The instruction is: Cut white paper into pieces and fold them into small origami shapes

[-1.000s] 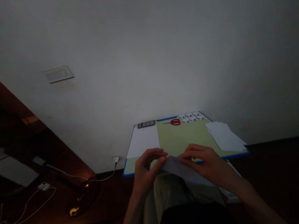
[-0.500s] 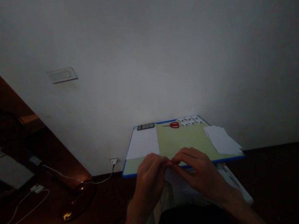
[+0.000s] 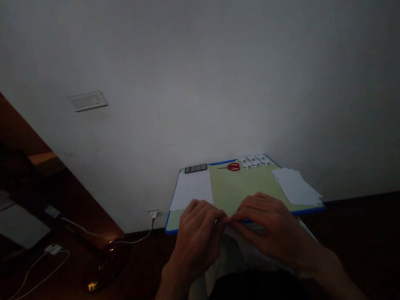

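Note:
My left hand (image 3: 200, 230) and my right hand (image 3: 273, 225) meet fingertip to fingertip in front of the near edge of a small table (image 3: 244, 190) with a green top and blue rim. Both are closed in a pinch on a white sheet of paper (image 3: 247, 249), which hangs down under the fingers, mostly covered by my right hand. Just what the fingertips do to its edge is too small and dark to tell. On the table beyond lie red-handled scissors (image 3: 233, 167) and several small white paper cutouts (image 3: 254, 161).
A stack of white paper (image 3: 297, 187) lies at the table's right edge. On the left are another white sheet (image 3: 191, 188) and a phone (image 3: 195, 168). The wall (image 3: 193, 75) stands right behind. A white cable (image 3: 138, 241) runs from a wall plug (image 3: 153, 215).
Both hands have spread slightly at the wrists and still pinch together at the fingertips. The paper below has shifted a little to the right. The head view has moved slightly.

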A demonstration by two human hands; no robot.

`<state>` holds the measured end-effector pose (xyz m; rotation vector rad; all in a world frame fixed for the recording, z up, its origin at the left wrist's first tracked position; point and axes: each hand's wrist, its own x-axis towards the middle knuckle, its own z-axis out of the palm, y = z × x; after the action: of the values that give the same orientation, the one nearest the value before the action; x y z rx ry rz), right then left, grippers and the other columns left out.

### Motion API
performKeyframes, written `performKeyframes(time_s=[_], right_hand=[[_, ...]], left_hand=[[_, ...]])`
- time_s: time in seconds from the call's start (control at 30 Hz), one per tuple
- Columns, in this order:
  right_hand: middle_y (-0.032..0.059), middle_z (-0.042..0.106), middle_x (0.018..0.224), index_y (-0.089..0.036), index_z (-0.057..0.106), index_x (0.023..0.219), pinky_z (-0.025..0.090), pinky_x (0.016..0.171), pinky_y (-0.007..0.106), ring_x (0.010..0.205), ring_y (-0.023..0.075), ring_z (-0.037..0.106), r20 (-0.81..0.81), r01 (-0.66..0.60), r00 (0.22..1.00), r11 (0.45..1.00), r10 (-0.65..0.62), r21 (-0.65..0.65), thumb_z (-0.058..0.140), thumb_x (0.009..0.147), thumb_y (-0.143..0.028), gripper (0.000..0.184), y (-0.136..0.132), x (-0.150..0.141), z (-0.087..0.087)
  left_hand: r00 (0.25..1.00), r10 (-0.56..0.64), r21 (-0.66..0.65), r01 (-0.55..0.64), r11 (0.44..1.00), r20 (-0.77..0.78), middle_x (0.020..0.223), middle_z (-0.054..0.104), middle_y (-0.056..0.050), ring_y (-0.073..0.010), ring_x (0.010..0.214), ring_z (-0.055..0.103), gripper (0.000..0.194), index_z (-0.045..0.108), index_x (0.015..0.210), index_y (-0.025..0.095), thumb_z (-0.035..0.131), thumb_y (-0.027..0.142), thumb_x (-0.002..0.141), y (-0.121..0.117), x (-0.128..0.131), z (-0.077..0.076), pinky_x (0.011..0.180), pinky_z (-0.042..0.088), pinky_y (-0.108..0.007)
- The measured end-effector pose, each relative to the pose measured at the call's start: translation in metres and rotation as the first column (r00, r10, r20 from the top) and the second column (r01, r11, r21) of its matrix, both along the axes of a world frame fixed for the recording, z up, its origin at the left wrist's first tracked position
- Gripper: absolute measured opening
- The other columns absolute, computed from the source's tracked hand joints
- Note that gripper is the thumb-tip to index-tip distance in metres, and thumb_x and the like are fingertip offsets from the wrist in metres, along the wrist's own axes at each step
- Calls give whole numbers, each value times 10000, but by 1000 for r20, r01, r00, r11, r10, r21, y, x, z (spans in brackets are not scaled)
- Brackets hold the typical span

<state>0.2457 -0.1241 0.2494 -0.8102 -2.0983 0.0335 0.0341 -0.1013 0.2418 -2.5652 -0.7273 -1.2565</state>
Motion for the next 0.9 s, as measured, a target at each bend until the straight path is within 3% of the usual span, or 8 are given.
performKeyframes(time_s=[0.3, 0.5, 0.73, 0.83, 0.9], right_hand=[[-8, 660, 754, -205, 643, 849, 417, 711, 327, 727, 162, 587, 54, -85, 995, 996, 84, 14, 621, 992, -157, 153, -14, 15, 10], [-1, 660, 776, -214, 635, 870, 448, 702, 320, 747, 167, 593, 92, -106, 990, 993, 111, -52, 613, 997, -165, 137, -20, 44, 8], [7, 688, 821, -230, 666, 967, 501, 734, 325, 764, 164, 633, 94, -153, 982, 984, 162, -92, 622, 994, -146, 98, -35, 75, 12], [10, 700, 867, -236, 660, 1008, 513, 738, 309, 805, 166, 652, 39, -108, 993, 994, 109, -27, 643, 985, -152, 88, -38, 80, 15], [9, 696, 889, -242, 652, 999, 514, 731, 293, 821, 166, 659, -4, -7, 1000, 1000, 7, 6, 651, 994, -188, 55, -34, 84, 15]], left_hand=[[997, 69, 66, -72, 995, 41, 720, 607, 15, -163, 676, 545, 194, 511, 866, 220, 595, 75, 965, -24, -12, 30, 736, 438, -367], [969, 193, 149, -216, 965, 157, 771, 634, 10, -178, 782, 642, 168, 565, 910, 217, 641, 73, 946, -29, -39, 45, 778, 499, -351], [914, 331, 106, -362, 926, 234, 822, 666, 8, -169, 798, 666, 124, 613, 875, 226, 627, 192, 993, -42, -62, 54, 819, 533, -318], [901, 362, 72, -388, 919, 239, 826, 672, 13, -167, 810, 673, 134, 609, 864, 228, 620, 206, 996, -42, -61, 55, 801, 536, -298], [913, 347, 25, -360, 933, 217, 816, 672, 20, -152, 760, 660, 134, 608, 861, 225, 627, 199, 991, -38, -59, 53, 725, 522, -267]])
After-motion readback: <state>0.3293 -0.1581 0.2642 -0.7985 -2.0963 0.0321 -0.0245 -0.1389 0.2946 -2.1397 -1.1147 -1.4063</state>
